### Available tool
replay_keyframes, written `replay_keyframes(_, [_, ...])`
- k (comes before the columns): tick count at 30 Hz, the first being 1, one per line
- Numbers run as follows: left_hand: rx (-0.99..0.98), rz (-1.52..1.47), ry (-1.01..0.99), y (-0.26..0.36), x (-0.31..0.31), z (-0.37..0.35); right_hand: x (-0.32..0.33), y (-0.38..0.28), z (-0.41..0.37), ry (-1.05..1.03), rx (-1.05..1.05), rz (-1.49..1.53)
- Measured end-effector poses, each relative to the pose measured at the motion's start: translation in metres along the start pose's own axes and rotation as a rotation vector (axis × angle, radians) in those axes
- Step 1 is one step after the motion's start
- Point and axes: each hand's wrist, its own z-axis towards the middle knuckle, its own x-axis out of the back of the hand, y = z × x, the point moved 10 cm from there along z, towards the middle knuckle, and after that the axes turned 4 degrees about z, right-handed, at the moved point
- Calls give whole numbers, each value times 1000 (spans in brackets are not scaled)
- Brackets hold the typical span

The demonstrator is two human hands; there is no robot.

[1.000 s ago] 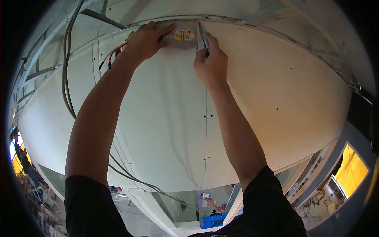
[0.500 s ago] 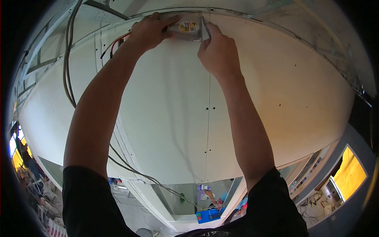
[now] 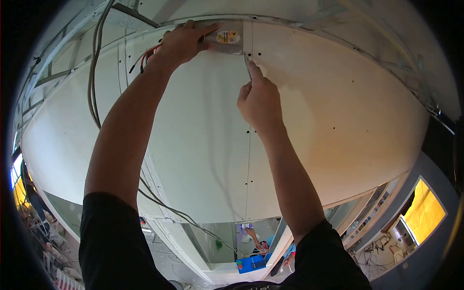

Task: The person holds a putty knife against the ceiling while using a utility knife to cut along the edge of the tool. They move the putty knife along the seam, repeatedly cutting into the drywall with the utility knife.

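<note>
While you work overhead with both arms raised, the pale ceiling board fills most of the view, and its seam runs from near you to the far edge, where the job sits. Grey cables hang down on the left, and red and black wires come in beside your left wrist. Your left hand lies open and flat at the far edge, its fingers stretched over the left end of the grey piece and pressing it up against the board. That piece sits just left of the seam, at the far end of the board. Your right hand is closed around a thin blade, with the forefinger laid along it. The tip points up the seam and stops just below the piece's right corner, close to it, though I cannot tell whether they touch. It looks like you are fitting or trimming around that piece, whose yellow label faces you. The next move calls for firm upward pressure from your left hand and a straight, controlled line with the tip, kept off the wires.
</note>
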Motion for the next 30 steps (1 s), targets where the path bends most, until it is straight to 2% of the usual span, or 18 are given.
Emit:
replay_keyframes(8, [-54, 25, 40, 4, 1, -2, 15, 2, -14, 0, -53, -6])
replay_keyframes(10, [-78, 11, 63, 0, 4, 0, 41, -8, -53, 155, 2, 190])
replay_keyframes(12, [-31, -67, -132, -2, -9, -10, 53, -6, -119, 236, 129, 234])
replay_keyframes(13, [-34, -69, -129, 2, -5, -21, 53, 0, -158, 183, 113, 248])
replay_keyframes(14, [-101, -19, -135, 14, -2, -38, 51, 9, -203, 109, 69, 274])
replay_keyframes(15, [-167, 31, -143, 26, -1, -56, 43, 25, -252, -28, -93, 301])
replay_keyframes(18, [-87, -78, -246, 31, -14, -93, 41, 51, -379, -258, -267, 346])
replay_keyframes(19, [-88, -72, -258, 32, -19, -102, 49, 52, -410, -180, -213, 367])
replay_keyframes(20, [-111, -24, -225, 35, -20, -107, 47, 67, -450, -288, -324, 321])
replay_keyframes(21, [-134, 23, -190, 38, -19, -111, 56, 64, -469, -291, -326, 330])
replay_keyframes(23, [-140, 43, -217, 47, -19, -116, 68, 77, -501, -297, -509, 310])
replay_keyframes(27, [-124, -9, -279, 58, -24, -126, 75, 88, -525, -242, -484, 239])
replay_keyframes(30, [-120, -45, -297, 59, -25, -119, 74, 94, -522, -289, -604, 339])
